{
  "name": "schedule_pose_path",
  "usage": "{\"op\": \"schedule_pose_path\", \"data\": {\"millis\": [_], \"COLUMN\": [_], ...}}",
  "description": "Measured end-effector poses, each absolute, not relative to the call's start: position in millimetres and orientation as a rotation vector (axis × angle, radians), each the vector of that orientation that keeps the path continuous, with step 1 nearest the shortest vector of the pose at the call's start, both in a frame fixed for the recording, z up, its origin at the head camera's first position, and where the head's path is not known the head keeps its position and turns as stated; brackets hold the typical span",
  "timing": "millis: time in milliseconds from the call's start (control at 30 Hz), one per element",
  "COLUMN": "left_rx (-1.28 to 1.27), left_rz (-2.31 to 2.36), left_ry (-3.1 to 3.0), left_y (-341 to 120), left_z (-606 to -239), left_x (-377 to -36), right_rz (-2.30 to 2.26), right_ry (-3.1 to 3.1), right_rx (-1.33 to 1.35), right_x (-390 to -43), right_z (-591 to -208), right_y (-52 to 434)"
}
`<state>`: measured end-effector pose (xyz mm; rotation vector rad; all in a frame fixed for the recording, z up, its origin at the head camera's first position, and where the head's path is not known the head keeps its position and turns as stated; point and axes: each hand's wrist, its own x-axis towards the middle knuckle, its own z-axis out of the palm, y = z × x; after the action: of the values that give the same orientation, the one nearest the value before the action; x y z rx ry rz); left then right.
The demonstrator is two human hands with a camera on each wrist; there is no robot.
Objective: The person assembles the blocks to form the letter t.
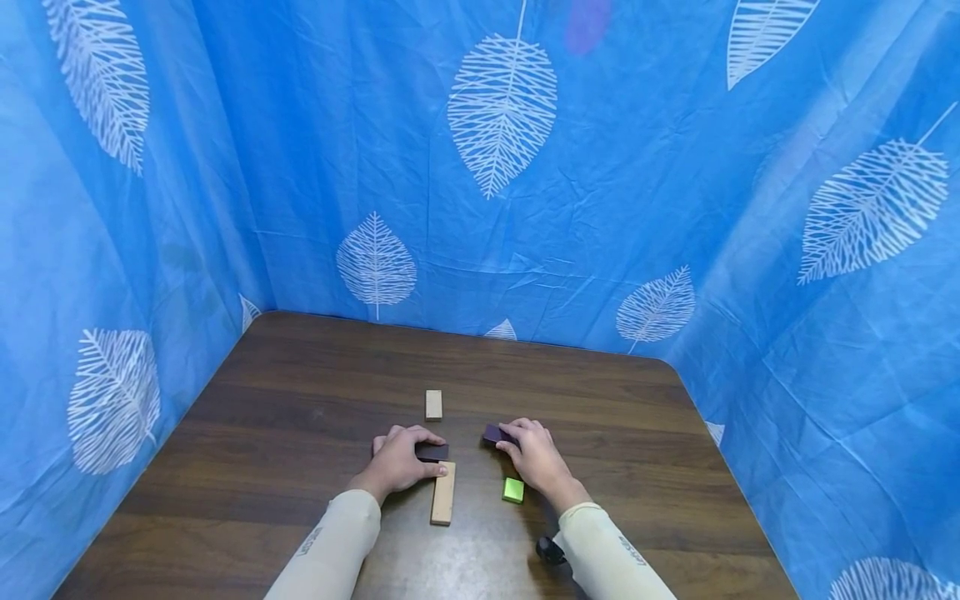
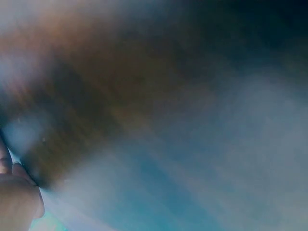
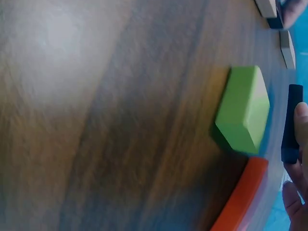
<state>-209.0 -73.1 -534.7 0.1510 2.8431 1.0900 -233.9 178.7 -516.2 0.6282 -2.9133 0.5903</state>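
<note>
Head view: a dark block [image 1: 432, 452] is gripped by the left hand [image 1: 397, 460], another dark block [image 1: 495, 434] by the right hand [image 1: 538, 461]. Both are judged light, stiff, best held at the long edges.

Both forearms forward and low, converging, each hand closed round something small.

Left hand [image 1: 399, 458]: palm down, knuckles up, fingers curled over the far side of a piece, thumb along its near side; wrist straight, pale sleeve to the wrist. Right hand [image 1: 534, 457]: palm down, angled inward, fingertips pinching a piece at its far-left end; the right wrist view shows fingertips [image 3: 301, 115] on the piece's edge. Left wrist view blurred, only a bit of skin at the lower left.
</note>
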Motion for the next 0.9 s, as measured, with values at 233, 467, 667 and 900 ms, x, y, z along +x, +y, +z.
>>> {"op": "schedule_pose_path", "data": {"millis": [233,467,667,900], "left_rx": [0.131,0.169,0.170,0.160], "left_rz": [1.096,1.094,1.117,1.139], "left_ry": [2.838,2.850,2.845,2.840], "left_y": [-73.7,-73.1,-72.1,-72.4], "left_z": [-534.1,-534.8,-535.3,-533.9], "left_x": [-207.8,-209.0,-208.2,-207.3], "right_rz": [0.479,0.450,0.482,0.494], "right_ry": [-2.891,-2.830,-2.837,-2.812], "right_rx": [0.758,0.816,0.857,0.871], "right_x": [-228.8,-223.5,-218.4,-215.1], "right_z": [-523.1,-528.8,-530.3,-530.7], "right_y": [167.2,155.9,146.5,140.5]}}
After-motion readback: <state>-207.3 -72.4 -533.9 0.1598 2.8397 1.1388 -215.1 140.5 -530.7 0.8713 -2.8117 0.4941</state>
